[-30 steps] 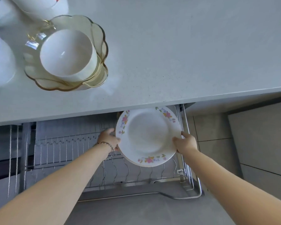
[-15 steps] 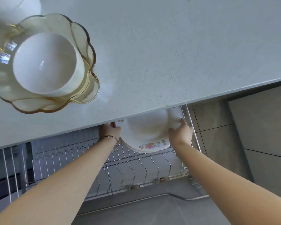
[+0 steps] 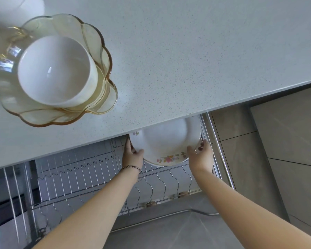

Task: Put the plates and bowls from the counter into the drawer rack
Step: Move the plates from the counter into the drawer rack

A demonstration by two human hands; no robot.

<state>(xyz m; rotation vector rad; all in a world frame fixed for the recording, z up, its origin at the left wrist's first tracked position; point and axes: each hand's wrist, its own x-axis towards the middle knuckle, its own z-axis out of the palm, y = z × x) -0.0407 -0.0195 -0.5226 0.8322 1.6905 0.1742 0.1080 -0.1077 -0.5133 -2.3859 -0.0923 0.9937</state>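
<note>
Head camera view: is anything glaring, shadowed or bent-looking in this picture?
Head view: bright square reflections glare on the left wall of the amber scalloped glass bowl; a highlight sits inside the white ceramic bowl nested in it; the edge of the speckled grey counter hides the top of the flower-rimmed white plate; the wire rack below lies dimmer; the wide lens splays the forearms.

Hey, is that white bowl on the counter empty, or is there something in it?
Empty: the white bowl shows a bare, glossy inside right down to its bottom. It sits nested in the scalloped amber glass dish.
</note>
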